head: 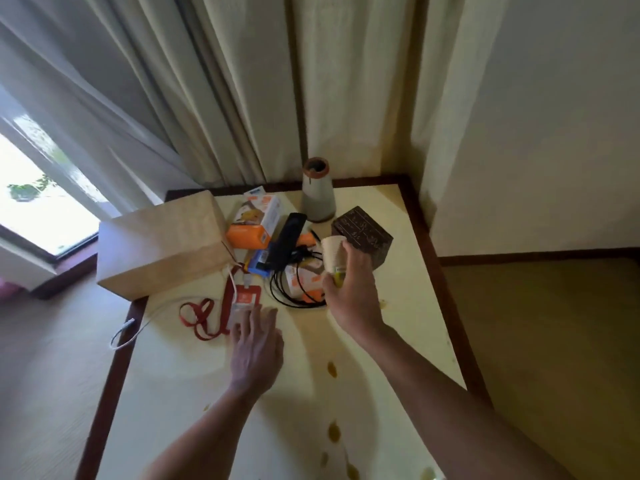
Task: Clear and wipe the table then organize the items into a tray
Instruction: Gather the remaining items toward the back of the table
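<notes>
Paper cup [333, 249] in right hand [353, 296], print blurred

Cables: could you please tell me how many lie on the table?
2. A white cable trails over the table's left edge; a coiled black cable lies just left of the right hand holding the cup. More may be hidden.
</notes>
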